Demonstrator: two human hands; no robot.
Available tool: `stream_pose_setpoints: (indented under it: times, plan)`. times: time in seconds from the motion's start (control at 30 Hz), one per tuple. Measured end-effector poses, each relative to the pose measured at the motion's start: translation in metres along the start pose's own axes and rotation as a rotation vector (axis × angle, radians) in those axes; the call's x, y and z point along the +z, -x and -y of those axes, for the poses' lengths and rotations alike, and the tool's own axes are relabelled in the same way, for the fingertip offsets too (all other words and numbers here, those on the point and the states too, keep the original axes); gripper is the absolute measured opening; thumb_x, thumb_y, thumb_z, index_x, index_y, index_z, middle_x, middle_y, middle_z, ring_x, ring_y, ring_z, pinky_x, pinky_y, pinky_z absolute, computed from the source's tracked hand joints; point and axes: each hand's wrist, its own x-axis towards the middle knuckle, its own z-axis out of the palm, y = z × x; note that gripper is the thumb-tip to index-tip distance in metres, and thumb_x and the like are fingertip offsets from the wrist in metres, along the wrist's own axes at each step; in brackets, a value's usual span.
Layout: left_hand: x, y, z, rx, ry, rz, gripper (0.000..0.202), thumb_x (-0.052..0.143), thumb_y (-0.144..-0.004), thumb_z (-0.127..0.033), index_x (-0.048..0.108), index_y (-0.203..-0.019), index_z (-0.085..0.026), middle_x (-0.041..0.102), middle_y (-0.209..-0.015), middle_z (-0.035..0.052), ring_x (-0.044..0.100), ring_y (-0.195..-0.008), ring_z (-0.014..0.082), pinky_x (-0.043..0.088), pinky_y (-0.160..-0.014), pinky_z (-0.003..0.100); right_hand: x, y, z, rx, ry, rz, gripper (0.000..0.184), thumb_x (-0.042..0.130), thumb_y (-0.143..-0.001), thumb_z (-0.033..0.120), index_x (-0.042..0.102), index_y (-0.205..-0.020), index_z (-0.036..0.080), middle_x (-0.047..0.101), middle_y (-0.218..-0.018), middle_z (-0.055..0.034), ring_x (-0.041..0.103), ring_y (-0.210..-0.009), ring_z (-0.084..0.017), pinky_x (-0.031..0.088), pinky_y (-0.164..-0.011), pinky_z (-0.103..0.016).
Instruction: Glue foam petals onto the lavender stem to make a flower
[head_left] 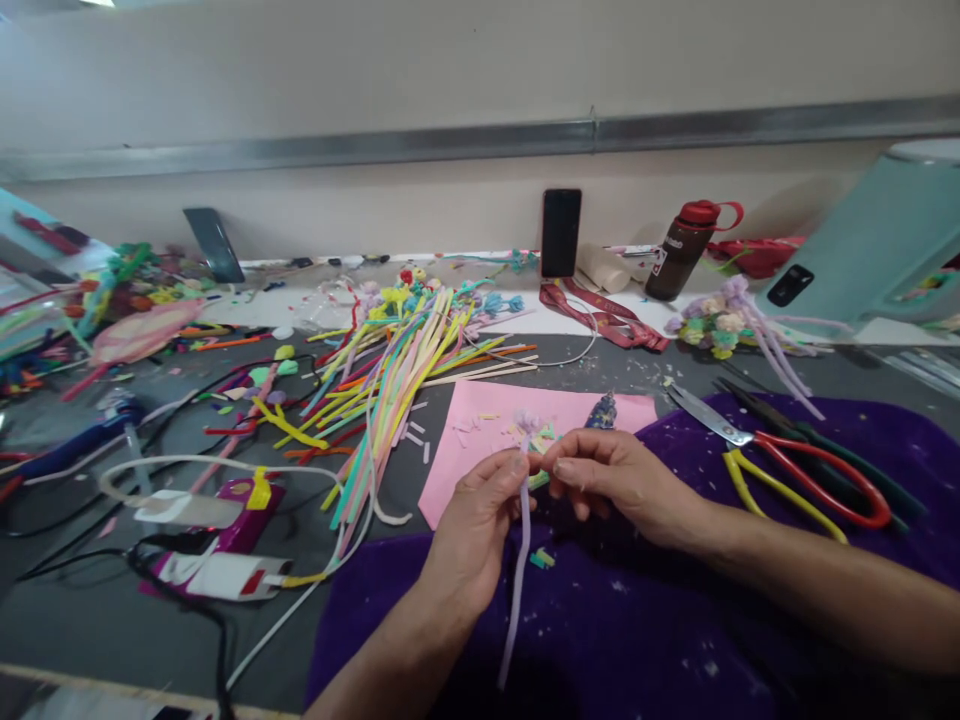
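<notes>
My left hand (487, 505) pinches a lilac pipe cleaner (516, 595) between thumb and fingers. Its long stem hangs down below the hand, and a small fluffy lilac flower head (529, 422) tops it. Close beside it, my right hand (607, 475) is closed, thumb against fingertips, nearly meeting the left fingertips. Whatever those right fingers hold is too small to make out. Beneath both hands lie a pink sheet (446, 465) with cut scraps on it and a dark purple cloth (600, 640).
Red-and-yellow-handled scissors (795, 465) and dark pliers (847, 460) lie at right. Bundled coloured pipe cleaners (405, 370) spread left of the sheet. Cables and a magenta power bank (247, 515) are at left; a glue gun (90, 440) lies beyond. A phone (561, 232) and bottle (682, 255) stand behind.
</notes>
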Motion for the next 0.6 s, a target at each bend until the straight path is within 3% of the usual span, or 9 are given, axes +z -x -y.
stream_pose_setpoints:
  times: [0.17,0.3,0.43,0.6]
  plan:
    - [0.004,0.001,0.005,-0.016,0.05,0.08,0.011,0.059,-0.078,-0.025,0.064,-0.076,-0.016,0.058,-0.065,0.0001,0.053,-0.058,0.01,0.043,-0.058,0.021,0.014,-0.002,-0.007,0.049,-0.042,0.095,0.026,0.06,-0.078,0.041,0.058,-0.076,0.015,0.054,-0.06,0.0041,0.048,-0.042,-0.004,0.029,-0.037,-0.014]
    - [0.005,0.0,0.007,-0.062,0.042,0.14,0.015,0.057,-0.08,-0.03,0.061,-0.077,-0.015,0.053,-0.055,-0.0022,0.049,-0.047,0.0091,0.04,-0.051,0.022,0.018,-0.002,-0.012,0.064,-0.078,0.126,0.031,0.057,-0.079,0.045,0.058,-0.074,0.014,0.061,-0.067,0.0005,0.049,-0.041,-0.004,0.029,-0.035,-0.015]
    - [0.002,-0.003,0.004,-0.05,0.045,0.104,0.018,0.059,-0.078,-0.031,0.059,-0.07,-0.015,0.052,-0.058,-0.0028,0.048,-0.05,0.0081,0.04,-0.052,0.02,0.015,-0.001,-0.012,0.097,-0.091,0.086,0.032,0.059,-0.077,0.045,0.058,-0.074,0.013,0.063,-0.064,-0.0002,0.049,-0.038,-0.004,0.028,-0.034,-0.014]
    - [0.001,-0.003,0.003,-0.062,0.005,0.059,0.021,0.064,-0.073,-0.035,0.064,-0.077,-0.014,0.057,-0.061,-0.0011,0.05,-0.05,0.0092,0.041,-0.05,0.021,0.014,0.0,-0.013,0.125,-0.069,0.12,0.03,0.059,-0.078,0.042,0.059,-0.073,0.012,0.064,-0.063,-0.0004,0.048,-0.038,-0.004,0.026,-0.035,-0.015]
